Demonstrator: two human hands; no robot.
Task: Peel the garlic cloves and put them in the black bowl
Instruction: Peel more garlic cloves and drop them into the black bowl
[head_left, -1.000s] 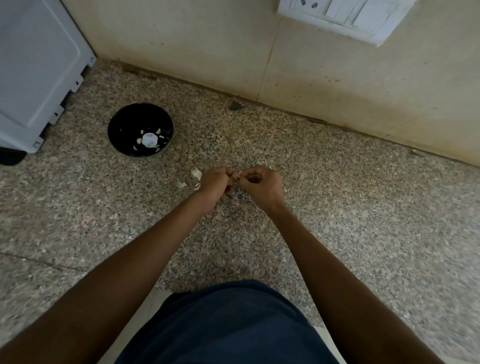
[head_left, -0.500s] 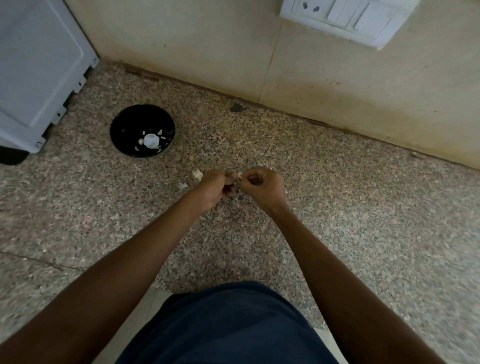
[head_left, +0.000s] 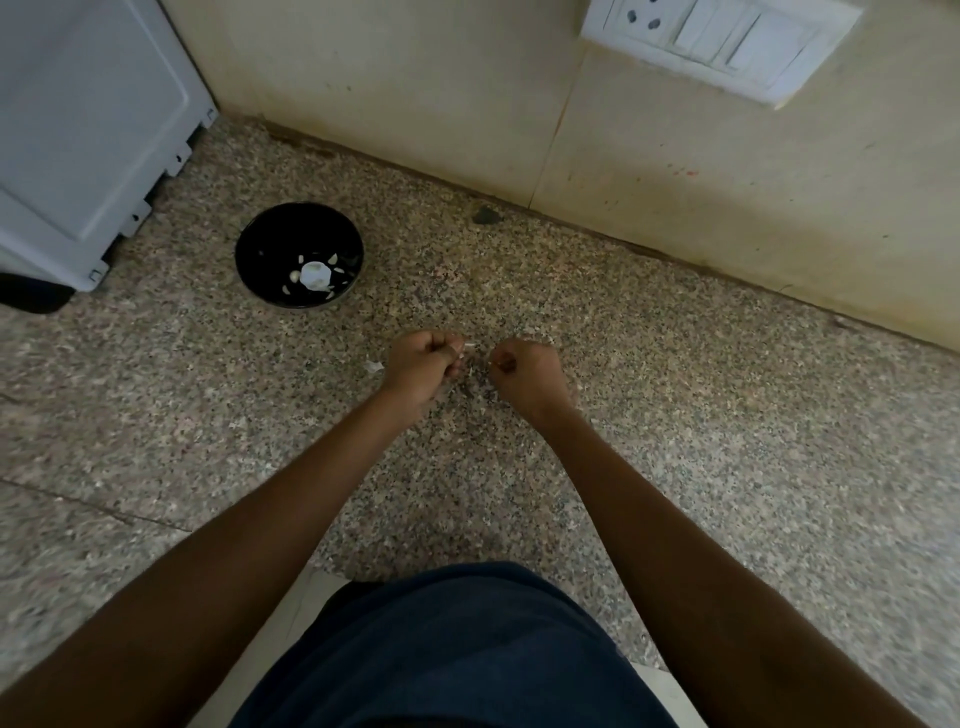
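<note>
The black bowl (head_left: 258, 244) stands on the speckled stone counter (head_left: 675, 415), left of and beyond my hands, with several peeled garlic cloves (head_left: 332, 258) in it. My left hand (head_left: 422, 366) is curled round a garlic clove (head_left: 469, 345); only the clove's pale tip shows past the fingers. A short gap to its right, my right hand (head_left: 527, 374) is curled, its fingertips pinching a small pale scrap of garlic skin (head_left: 492, 362). The rest of the clove is hidden inside the left fist.
A loose bit of skin (head_left: 373, 367) lies on the counter left of my left hand. A white appliance (head_left: 78, 130) stands at the far left, near the bowl. The tiled wall (head_left: 675, 182) with a switch panel (head_left: 717, 41) runs along the back.
My hands were pinching the clove together; now they have drawn a little apart, the right hand pulling away to the right.
</note>
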